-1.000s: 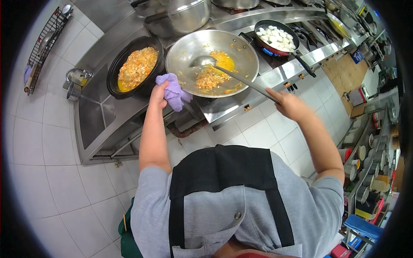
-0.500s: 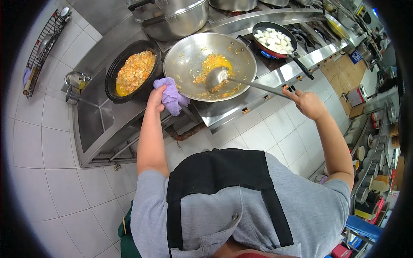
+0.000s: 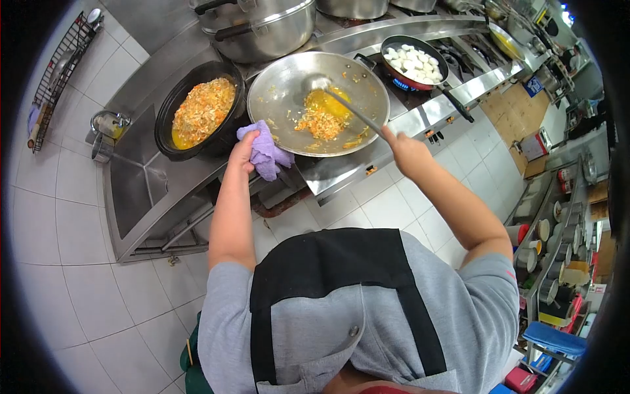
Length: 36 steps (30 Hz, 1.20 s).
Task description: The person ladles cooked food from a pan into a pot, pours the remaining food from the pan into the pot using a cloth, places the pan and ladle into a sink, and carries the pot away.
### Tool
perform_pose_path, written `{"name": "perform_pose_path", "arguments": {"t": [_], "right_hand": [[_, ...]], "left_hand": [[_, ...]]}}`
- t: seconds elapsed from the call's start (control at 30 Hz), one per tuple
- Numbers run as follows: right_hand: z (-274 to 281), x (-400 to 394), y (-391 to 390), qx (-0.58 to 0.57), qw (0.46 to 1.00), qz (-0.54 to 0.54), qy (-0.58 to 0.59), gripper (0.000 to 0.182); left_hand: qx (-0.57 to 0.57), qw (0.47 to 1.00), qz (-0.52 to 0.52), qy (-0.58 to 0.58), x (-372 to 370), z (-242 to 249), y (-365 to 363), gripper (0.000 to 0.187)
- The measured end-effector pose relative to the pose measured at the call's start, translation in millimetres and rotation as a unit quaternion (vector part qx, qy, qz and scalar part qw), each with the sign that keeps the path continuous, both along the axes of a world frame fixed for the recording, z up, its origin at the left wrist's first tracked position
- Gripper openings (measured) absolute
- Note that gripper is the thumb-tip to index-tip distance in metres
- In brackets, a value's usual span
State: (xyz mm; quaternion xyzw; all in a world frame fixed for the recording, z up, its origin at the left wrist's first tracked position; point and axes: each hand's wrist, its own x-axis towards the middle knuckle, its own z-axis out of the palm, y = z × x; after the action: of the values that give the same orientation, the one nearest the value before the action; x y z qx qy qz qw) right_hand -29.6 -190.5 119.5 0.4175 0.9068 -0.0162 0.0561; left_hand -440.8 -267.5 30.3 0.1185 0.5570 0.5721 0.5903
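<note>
My left hand (image 3: pixel 244 152) is closed on a folded purple cloth (image 3: pixel 268 152) at the near left rim of a large metal wok (image 3: pixel 279 128); whatever handle lies under the cloth is hidden. In my right hand (image 3: pixel 408 154) is the long handle of a metal ladle (image 3: pixel 357 113), reaching over the wok. Its bowl rests toward the far side of the wok, slightly smeared by motion. Chopped orange and pale food (image 3: pixel 321 123) sits in yellow liquid in the wok's middle. Left of the wok, a black oval pot (image 3: pixel 169 121) holds a heap of similar chopped food.
At the right, a black frying pan (image 3: pixel 443 73) with white pieces stands on a burner, its handle jutting toward me. Large steel pots (image 3: pixel 269 33) line the back. A steel sink (image 3: pixel 131 190) lies left, with a wire rack (image 3: pixel 62 72) on the wall. Crowded shelves (image 3: pixel 558 243) stand right.
My right hand has moved left and closer to the wok. The ladle's bowl has gone from the food to the wok's far side. The left hand stays on the cloth.
</note>
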Motion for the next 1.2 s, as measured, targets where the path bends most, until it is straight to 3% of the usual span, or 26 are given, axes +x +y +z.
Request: {"name": "perform_pose_path", "arguments": {"t": [0.1,0.23,0.33,0.63,0.77,0.97,1.07,1.2], "right_hand": [[13.7,39.0,-28.2,0.025,1.0,0.002,-0.007,0.066],[75.0,48.6,-53.1,-0.015,0.997,-0.056,-0.058,0.056],[60.6,36.6,-38.1,0.061,0.997,-0.038,-0.034,0.06],[19.7,0.2,7.8,0.106,0.986,-0.089,-0.095,0.065],[9.4,26.5,-11.1,0.091,0.981,-0.13,-0.11,0.068],[44.3,34.4,-85.2,0.045,0.964,-0.184,-0.185,0.073],[49.9,28.4,-126.0,0.035,0.96,-0.206,-0.185,0.075],[77.3,4.1,-171.8,-0.093,0.971,-0.221,-0.001,0.065]], "left_hand": [[-0.006,1.0,0.012,0.01,3.7,-1.9,0.3,0.045],[0.002,0.999,0.026,0.024,11.7,3.2,-4.8,0.044],[0.018,0.999,0.026,0.016,16.0,0.9,-4.7,0.044],[0.054,0.996,0.069,-0.001,25.1,-5.3,-9.0,0.039],[0.088,0.991,0.094,-0.033,29.8,-16.4,-7.4,0.037],[0.059,0.99,0.103,-0.071,50.5,-13.3,-12.0,0.037],[0.067,0.986,0.118,-0.098,60.2,-17.2,-11.9,0.036],[0.069,0.982,0.131,-0.12,65.7,-17.6,-15.5,0.035]]}}
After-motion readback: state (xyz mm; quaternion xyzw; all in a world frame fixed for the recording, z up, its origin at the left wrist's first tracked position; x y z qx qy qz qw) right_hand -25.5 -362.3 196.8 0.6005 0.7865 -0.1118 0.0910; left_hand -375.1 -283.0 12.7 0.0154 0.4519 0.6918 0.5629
